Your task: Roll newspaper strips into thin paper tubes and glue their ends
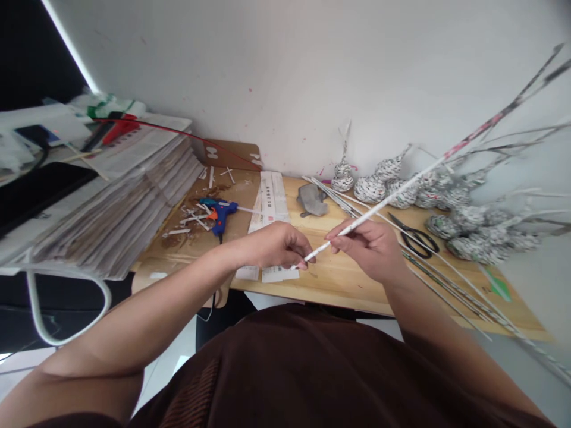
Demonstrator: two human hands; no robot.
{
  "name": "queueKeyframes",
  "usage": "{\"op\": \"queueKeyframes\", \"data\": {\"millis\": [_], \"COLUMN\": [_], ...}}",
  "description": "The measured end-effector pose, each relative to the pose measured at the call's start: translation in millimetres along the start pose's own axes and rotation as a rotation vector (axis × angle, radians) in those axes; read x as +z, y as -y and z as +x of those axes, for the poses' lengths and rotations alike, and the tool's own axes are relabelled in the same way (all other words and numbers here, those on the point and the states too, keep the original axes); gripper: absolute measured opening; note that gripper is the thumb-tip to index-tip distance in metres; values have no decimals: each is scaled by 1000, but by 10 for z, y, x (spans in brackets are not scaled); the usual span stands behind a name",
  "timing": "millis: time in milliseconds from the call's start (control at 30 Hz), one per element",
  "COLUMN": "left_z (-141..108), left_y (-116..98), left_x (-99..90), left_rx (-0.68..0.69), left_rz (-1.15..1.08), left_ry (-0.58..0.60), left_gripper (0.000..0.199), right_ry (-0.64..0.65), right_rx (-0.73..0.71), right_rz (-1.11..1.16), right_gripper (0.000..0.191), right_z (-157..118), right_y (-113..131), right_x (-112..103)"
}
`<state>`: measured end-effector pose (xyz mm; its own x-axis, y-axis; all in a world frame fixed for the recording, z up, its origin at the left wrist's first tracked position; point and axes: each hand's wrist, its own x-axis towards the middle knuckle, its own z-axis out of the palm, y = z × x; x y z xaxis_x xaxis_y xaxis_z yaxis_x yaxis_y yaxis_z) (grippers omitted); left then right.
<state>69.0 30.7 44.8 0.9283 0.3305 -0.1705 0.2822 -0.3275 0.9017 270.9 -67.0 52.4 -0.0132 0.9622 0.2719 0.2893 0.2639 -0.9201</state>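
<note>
A long thin rolled-paper stick (395,195) slants up to the right, white along its lower part and printed with pink and dark patches higher up. My left hand (281,246) pinches its lower end over the front of the wooden table. Farther up the stick, my right hand (368,245) is closed on it between thumb and fingers. Flat printed paper strips (273,199) lie behind and under my left hand. Beyond my right hand, black-handled scissors (414,236) rest on the table.
A blue glue gun (222,217) and white scraps (196,220) lie on a brown board (241,181). Stacked newspapers (147,190) rise at left. Woven paper gourd shapes (388,178) line the wall. A grey cloth (312,200) and more paper sticks (450,288) lie on the wooden table (312,290).
</note>
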Motion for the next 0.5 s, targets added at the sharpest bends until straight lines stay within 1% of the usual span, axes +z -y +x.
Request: {"op": "queueKeyframes", "data": {"millis": [100, 267, 400, 433, 500], "left_z": [-18, -42, -55, -58, -66], "left_y": [-17, -21, -4, -4, -10], "left_x": [-17, -22, -12, -12, -15], "left_rx": [0, -15, -9, -9, -11], "left_rz": [67, 86, 101, 101, 95], "left_ry": [-18, 1, 4, 9, 25], "left_gripper": [20, 22, 22, 23, 24], "right_ry": [-64, -61, -154, -140, -55], "right_rx": [8, 3, -12, -11, -4], "right_rz": [-36, -55, -122, -112, -59], "right_gripper": [16, 17, 19, 18, 17], "right_z": [-16, -30, -49, -50, -45], "right_y": [-15, -16, -9, -6, 3], "right_x": [50, 83, 105, 105, 94]}}
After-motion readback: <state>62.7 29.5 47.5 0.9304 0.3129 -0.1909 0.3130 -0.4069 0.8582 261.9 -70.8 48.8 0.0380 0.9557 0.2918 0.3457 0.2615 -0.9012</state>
